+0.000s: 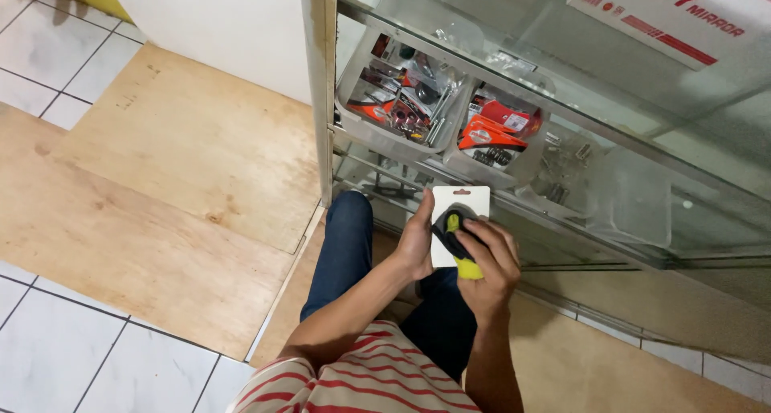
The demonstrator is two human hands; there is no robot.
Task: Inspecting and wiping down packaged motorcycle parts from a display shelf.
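My left hand (416, 243) grips the left edge of a white carded blister pack (458, 200) that carries a black part. My right hand (488, 262) presses a yellow cloth (467, 269) against the front of that pack, fingers curled over the black part. Both hands are held above my knee in blue jeans (345, 244), just in front of a glass display cabinet (610, 132).
Clear plastic bins (401, 100) on the cabinet shelf hold several packaged small parts, red and orange among them. A white box (675, 11) lies on top of the glass. Plywood sheets (169, 172) cover the tiled floor (72, 357) to the left.
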